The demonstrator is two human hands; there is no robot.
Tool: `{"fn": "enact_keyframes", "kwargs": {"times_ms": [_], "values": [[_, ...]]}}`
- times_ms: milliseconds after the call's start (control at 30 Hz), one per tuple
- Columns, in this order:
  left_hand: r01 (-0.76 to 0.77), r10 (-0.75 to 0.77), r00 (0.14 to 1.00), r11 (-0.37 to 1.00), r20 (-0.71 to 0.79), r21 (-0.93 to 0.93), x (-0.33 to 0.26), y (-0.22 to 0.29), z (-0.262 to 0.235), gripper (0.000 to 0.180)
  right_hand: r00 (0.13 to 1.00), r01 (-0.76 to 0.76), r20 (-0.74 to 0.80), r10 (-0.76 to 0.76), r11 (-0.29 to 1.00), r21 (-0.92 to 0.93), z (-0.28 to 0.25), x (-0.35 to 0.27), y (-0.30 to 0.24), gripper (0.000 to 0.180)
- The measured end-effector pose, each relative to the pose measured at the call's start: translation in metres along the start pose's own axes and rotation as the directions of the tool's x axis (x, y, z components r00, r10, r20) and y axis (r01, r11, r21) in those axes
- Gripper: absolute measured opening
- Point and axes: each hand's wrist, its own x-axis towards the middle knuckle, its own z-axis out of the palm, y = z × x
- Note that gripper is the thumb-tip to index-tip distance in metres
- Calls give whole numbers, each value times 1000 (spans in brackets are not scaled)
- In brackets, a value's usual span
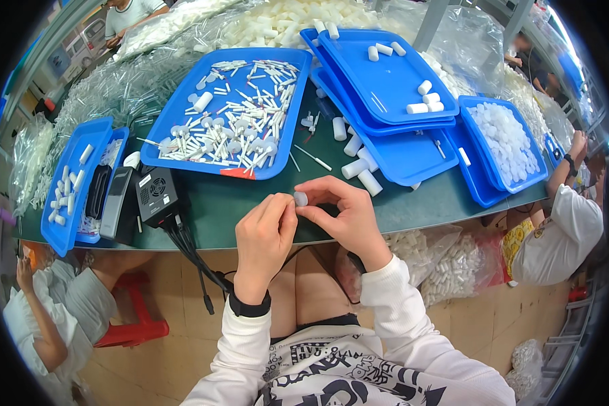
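My left hand (264, 233) and my right hand (338, 210) meet over the front edge of the dark green table (210, 206). Between their fingertips they pinch one small white cylindrical piece (300, 198). Just beyond the hands lies a blue tray (183, 108) filled with several thin white sticks and small capped white parts (233, 128). To the right of that tray, loose white cylinders (357, 162) and a thin stick (312, 158) rest on the table and on a stack of blue trays (386, 74).
A black box with cables (157, 196) and a dark device (115, 203) sit at the left, beside blue trays (71, 189) of white pieces. A blue tray of white caps (507, 142) stands at right. Clear bags of parts fill the back. Other people sit at left, right and far back.
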Motion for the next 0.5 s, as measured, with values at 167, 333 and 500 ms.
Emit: {"fn": "enact_keyframes", "kwargs": {"times_ms": [167,333,500], "values": [[16,-15,1000,1000,22,-13,0,0,-2,1,1000,-10,-4,11,999,49,1,0,-1,28],[45,-38,997,994,74,-95,1,0,-9,3,1000,26,15,-26,1000,-13,1,-1,0,29],[83,-77,995,990,62,-113,1,1,-6,4,1000,24,0,-24,1000,14,-1,0,2,29]]}}
